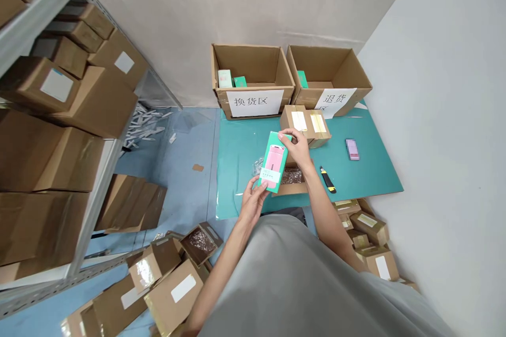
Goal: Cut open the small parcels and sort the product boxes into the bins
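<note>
Both my hands hold a small green and pink product box [273, 162] over the teal mat [245, 152]. My left hand [253, 201] grips its near end with fingers closed on it. My right hand [297, 148] grips the far end from above. Directly under the box lies an opened brown shipping carton [292, 178] with clear wrapping inside. A taped brown carton [307, 124] sits just beyond my right hand.
Two open cardboard bins with paper labels stand at the wall, the left bin [253, 80] and the right bin [328, 78], each holding green boxes. A yellow utility knife [328, 179] and a small purple item [352, 148] lie on the mat. Parcels lie on the floor [166, 284] and by my right side [369, 237]. A shelf rack [59, 131] stands at left.
</note>
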A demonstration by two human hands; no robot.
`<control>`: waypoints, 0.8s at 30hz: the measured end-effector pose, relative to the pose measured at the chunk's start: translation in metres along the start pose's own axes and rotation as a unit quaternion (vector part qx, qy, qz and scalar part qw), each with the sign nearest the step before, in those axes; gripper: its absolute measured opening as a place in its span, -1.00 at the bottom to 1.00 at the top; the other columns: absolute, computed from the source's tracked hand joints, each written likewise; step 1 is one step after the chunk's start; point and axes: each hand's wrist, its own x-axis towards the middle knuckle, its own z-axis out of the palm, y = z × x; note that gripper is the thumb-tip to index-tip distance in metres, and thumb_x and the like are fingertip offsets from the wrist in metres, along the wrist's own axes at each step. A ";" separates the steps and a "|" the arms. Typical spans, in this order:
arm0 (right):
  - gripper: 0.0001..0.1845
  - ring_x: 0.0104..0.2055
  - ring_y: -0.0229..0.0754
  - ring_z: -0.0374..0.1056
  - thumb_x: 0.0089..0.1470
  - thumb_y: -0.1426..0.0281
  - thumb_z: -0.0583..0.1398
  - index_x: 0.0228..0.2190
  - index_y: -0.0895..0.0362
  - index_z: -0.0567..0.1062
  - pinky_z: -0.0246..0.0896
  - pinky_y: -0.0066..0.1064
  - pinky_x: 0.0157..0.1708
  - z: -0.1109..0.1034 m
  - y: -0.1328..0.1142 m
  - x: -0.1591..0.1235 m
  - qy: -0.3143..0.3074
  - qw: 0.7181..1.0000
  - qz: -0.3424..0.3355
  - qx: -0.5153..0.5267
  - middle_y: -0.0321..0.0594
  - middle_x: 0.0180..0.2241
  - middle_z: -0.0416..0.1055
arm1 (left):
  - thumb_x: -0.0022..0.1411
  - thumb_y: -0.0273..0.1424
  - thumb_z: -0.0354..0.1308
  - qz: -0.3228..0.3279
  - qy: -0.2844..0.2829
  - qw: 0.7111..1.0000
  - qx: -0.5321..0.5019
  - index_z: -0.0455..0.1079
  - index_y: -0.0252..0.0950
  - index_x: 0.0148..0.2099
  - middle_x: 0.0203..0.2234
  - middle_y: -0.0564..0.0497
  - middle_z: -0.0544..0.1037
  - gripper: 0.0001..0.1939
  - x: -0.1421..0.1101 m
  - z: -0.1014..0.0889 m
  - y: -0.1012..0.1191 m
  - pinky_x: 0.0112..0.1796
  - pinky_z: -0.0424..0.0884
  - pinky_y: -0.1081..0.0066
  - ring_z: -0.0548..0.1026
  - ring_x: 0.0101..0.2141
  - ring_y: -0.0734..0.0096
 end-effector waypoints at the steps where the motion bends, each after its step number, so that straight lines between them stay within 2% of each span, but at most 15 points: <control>1: -0.38 -0.26 -0.08 0.45 0.18 -0.30 0.38 -0.20 0.00 0.70 0.44 -0.18 -0.16 0.000 -0.001 0.000 -0.002 1.000 -0.003 0.002 -0.18 -0.14 0.71 | 0.03 -0.32 0.74 -0.003 -0.001 1.000 -0.003 0.55 -0.22 0.11 -0.14 0.00 0.77 -0.35 0.000 0.000 0.000 -0.09 0.66 0.46 0.73 -0.21 0.40; 4: -0.34 -0.05 0.04 0.57 0.19 -0.35 0.34 -0.20 -0.02 0.73 0.49 -0.10 0.03 -0.002 -0.004 0.001 -0.031 0.999 -0.002 0.017 -0.16 -0.09 0.73 | 0.12 -0.36 0.68 -0.023 -0.002 0.999 -0.036 0.56 -0.25 0.08 -0.08 -0.03 0.77 -0.46 0.000 -0.002 -0.001 -0.09 0.68 0.49 0.74 -0.17 0.39; 7: -0.30 0.12 0.11 0.59 0.19 -0.40 0.31 -0.20 -0.04 0.75 0.50 -0.01 0.18 -0.006 -0.006 0.006 -0.069 0.997 0.013 0.034 -0.14 -0.02 0.73 | 0.30 -0.30 0.55 -0.071 -0.004 0.994 -0.084 0.56 -0.25 0.13 -0.03 -0.08 0.77 -0.58 0.003 -0.008 0.001 -0.08 0.71 0.46 0.76 -0.09 0.32; 10: -0.32 0.12 0.09 0.60 0.11 -0.37 0.39 -0.16 -0.05 0.75 0.53 0.01 0.21 -0.008 -0.005 0.009 -0.093 0.993 0.037 0.065 -0.15 0.01 0.72 | 0.40 -0.13 0.45 -0.138 -0.041 0.984 -0.100 0.51 -0.18 0.30 0.01 -0.13 0.77 -0.48 0.005 -0.015 0.008 -0.15 0.74 0.41 0.76 0.05 0.13; 12: -0.31 0.05 0.06 0.62 0.02 -0.33 0.48 -0.09 -0.06 0.72 0.60 -0.02 0.13 -0.005 -0.005 0.009 -0.108 0.988 0.062 0.095 -0.16 0.00 0.71 | 0.40 -0.07 0.44 -0.162 -0.069 0.980 -0.096 0.46 -0.14 0.38 0.05 -0.18 0.75 -0.38 0.007 -0.018 0.014 -0.19 0.74 0.40 0.73 0.14 0.02; 15: -0.30 -0.06 0.01 0.62 -0.03 -0.25 0.53 -0.05 -0.06 0.67 0.65 -0.04 0.01 0.002 -0.002 0.009 -0.110 0.983 0.081 0.126 -0.18 -0.03 0.69 | 0.40 -0.16 0.44 -0.131 -0.042 0.986 -0.098 0.48 -0.19 0.33 0.02 -0.17 0.75 -0.45 0.008 -0.015 0.020 -0.14 0.74 0.40 0.74 0.11 0.08; 18: -0.37 -0.04 0.01 0.61 -0.03 -0.17 0.54 -0.08 -0.04 0.66 0.62 -0.01 0.09 0.010 0.003 0.011 -0.086 0.988 0.057 0.117 -0.16 0.04 0.66 | 0.35 -0.32 0.49 -0.063 0.012 0.993 -0.096 0.51 -0.24 0.19 -0.02 -0.11 0.75 -0.57 0.007 -0.009 0.021 0.00 0.72 0.39 0.75 -0.02 0.27; 21: -0.39 0.02 0.03 0.61 0.00 -0.14 0.53 -0.09 -0.02 0.66 0.59 0.00 0.16 0.015 0.007 0.012 -0.082 0.990 0.047 0.102 -0.12 0.11 0.63 | 0.18 -0.43 0.61 -0.023 0.028 0.997 -0.070 0.48 -0.21 0.14 -0.02 -0.05 0.75 -0.46 0.006 -0.005 0.018 0.09 0.68 0.36 0.75 -0.05 0.33; 24: -0.41 0.09 0.05 0.58 0.07 -0.16 0.49 -0.07 -0.02 0.67 0.56 0.00 0.22 0.016 0.010 0.013 -0.089 0.992 0.038 0.081 -0.11 0.13 0.62 | 0.13 -0.45 0.65 -0.026 0.036 0.998 -0.051 0.47 -0.19 0.11 -0.03 -0.02 0.76 -0.42 0.006 -0.006 0.014 0.14 0.66 0.34 0.75 -0.03 0.33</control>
